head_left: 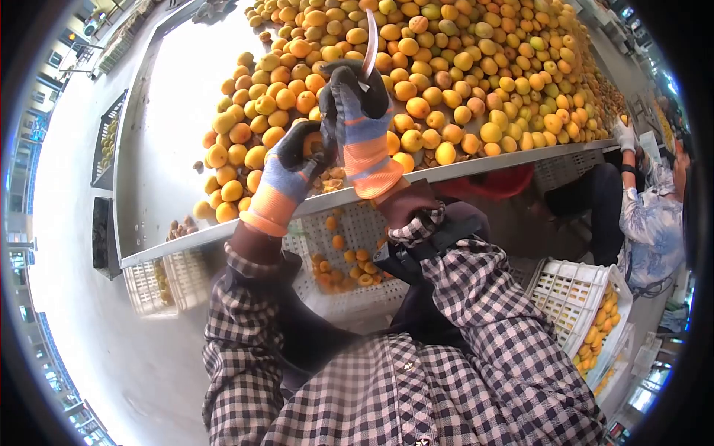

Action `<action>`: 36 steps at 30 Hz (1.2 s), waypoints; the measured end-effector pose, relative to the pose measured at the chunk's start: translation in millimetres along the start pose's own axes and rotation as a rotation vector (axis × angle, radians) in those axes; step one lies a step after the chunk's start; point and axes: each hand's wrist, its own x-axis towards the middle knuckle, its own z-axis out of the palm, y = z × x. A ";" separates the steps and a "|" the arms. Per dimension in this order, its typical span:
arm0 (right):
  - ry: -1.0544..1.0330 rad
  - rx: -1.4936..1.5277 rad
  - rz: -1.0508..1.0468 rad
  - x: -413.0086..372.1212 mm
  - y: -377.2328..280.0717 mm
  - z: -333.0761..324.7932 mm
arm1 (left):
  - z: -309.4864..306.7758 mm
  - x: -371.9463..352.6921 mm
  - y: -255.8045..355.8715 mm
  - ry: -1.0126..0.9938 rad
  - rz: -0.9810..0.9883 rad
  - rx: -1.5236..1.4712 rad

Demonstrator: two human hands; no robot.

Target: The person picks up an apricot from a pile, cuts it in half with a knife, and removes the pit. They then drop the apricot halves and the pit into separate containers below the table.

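A curved knife (pixel 371 43) points its blade upward from my right hand (pixel 361 123), whose gloved fingers are closed round the handle. Just below and to the left, my left hand (pixel 288 167) is closed on an apricot (pixel 313 142), mostly hidden by the dark glove fingers. Both gloves are blue and orange with black fingers. The hands are close together above the near edge of a metal table (pixel 160 156). Loose apricots (pixel 439 97) are heaped behind them, and some cut pieces (pixel 332 181) lie at the edge below my hands.
Below the table edge, a white crate (pixel 349 303) holds apricot halves between my knees. Another white crate (pixel 569 297) with fruit stands at the right. A co-worker (pixel 651 215) sits farther right, one gloved hand at the table. Black crates (pixel 108 223) are at the left.
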 end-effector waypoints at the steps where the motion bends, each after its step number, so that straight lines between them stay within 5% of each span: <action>1: -0.028 -0.009 -0.024 0.9 -6.6 1.8 | 1.7 -3.1 3.2 0.070 -0.149 -0.219; 4: -0.048 0.079 -0.049 6.3 -27.8 4.7 | -10.9 -7.6 -7.6 0.042 -0.345 -0.341; 5: -0.014 0.080 -0.069 7.4 -32.1 5.7 | -4.3 -7.8 -16.1 0.071 -0.246 -0.266; 6: -0.019 0.032 -0.117 11.7 -29.2 1.8 | -5.3 -10.4 -8.6 0.037 -0.450 -0.368; 16: -0.156 -0.003 -0.224 12.1 -16.7 -10.0 | 14.1 -12.7 6.6 -0.027 -0.439 -0.353; 22: -0.132 -0.040 -0.177 -0.4 -13.0 -1.9 | 21.1 -12.9 -10.1 0.028 -0.234 -0.221; 24: -0.053 -0.055 -0.067 -2.6 -10.1 -4.2 | 27.6 -13.3 -16.0 0.066 -0.234 -0.425; 28: -0.066 0.102 0.018 7.3 -13.2 -8.9 | 24.2 -16.8 -6.6 0.039 -0.174 -0.254; 34: 0.243 0.195 0.279 8.3 -16.9 -9.1 | 27.1 -14.8 -2.2 0.051 -0.043 0.177; 36: 0.456 0.303 0.513 10.4 -20.8 -4.2 | 38.0 -15.7 -11.1 0.144 0.072 0.219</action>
